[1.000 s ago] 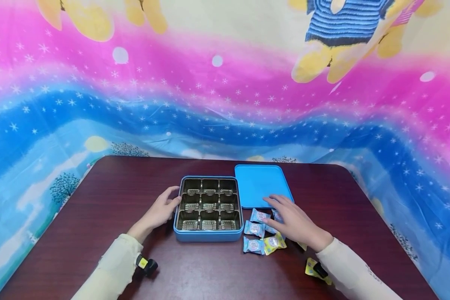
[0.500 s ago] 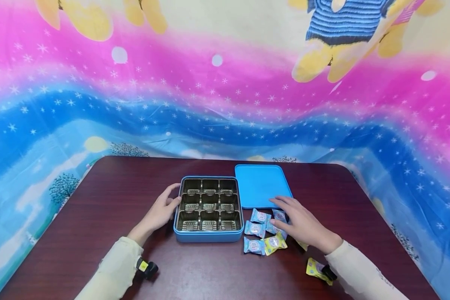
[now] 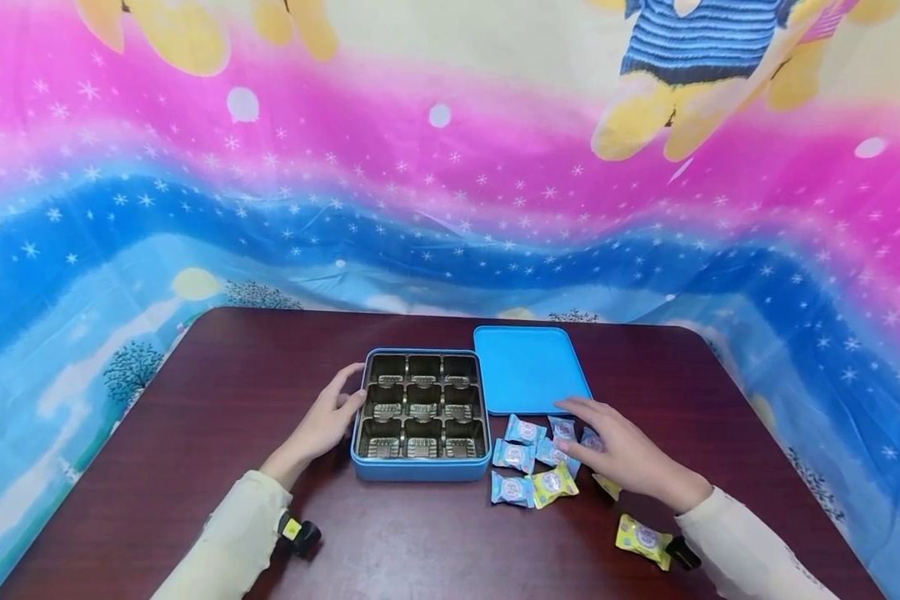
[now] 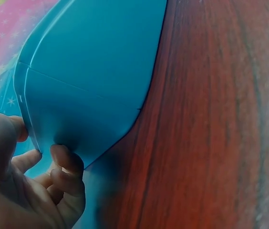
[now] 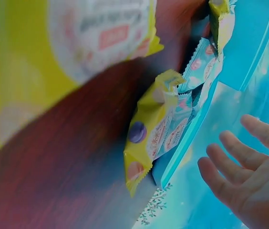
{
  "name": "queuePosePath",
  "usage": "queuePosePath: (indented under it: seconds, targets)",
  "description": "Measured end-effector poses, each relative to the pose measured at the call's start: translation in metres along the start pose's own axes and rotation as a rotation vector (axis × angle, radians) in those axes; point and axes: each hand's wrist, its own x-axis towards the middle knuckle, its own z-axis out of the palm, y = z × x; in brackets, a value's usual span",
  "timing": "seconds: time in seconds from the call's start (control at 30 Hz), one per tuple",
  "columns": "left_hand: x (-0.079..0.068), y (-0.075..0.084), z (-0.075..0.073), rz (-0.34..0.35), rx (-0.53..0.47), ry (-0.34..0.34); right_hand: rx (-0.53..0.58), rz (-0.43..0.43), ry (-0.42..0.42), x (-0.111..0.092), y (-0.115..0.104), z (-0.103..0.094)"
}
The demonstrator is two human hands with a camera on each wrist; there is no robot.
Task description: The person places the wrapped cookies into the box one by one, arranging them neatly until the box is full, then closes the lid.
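Observation:
A blue box [image 3: 420,471] with a brown tray of several square compartments stands mid-table, nothing in the compartments. My left hand [image 3: 326,421] touches its left side; thumb and forefinger meet the rim, and the other fingertips bend against the outer wall [image 4: 91,71] in the left wrist view. My right hand [image 3: 622,450] hovers over small wrapped candies right of the box, fingers spread and holding nothing. Several are blue, such as this blue candy [image 3: 512,490]; a yellow candy [image 3: 554,485] lies beside it. Part of the pile is hidden under the right hand.
A flat blue lid [image 3: 532,367] lies behind the candies, against the box's right side. Another yellow candy [image 3: 642,541] lies apart, near the right wrist camera [image 3: 682,552]. A printed cloth [image 3: 420,208] hangs behind the dark wooden table [image 3: 420,542].
My right hand has shifted right and slightly toward me, uncovering more of the blue candies and the lid's near corner. My left hand stays at the box. The whole view has shifted slightly.

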Motion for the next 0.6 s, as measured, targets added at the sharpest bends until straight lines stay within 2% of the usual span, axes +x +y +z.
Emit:
queuePosePath:
  seconds: [0.17,0.43,0.6]
  targets:
    - [0.0,-0.001,0.001,-0.001,-0.011,0.002,0.054,-0.006,-0.01,-0.005,0.006,-0.002]
    - [-0.001,0.0,0.001,-0.007,-0.023,0.005,0.076,0.048,-0.072,-0.018,0.015,-0.009]
    - [-0.001,0.001,0.002,-0.002,-0.024,0.007,0.104,0.064,-0.082,-0.024,0.02,-0.014]
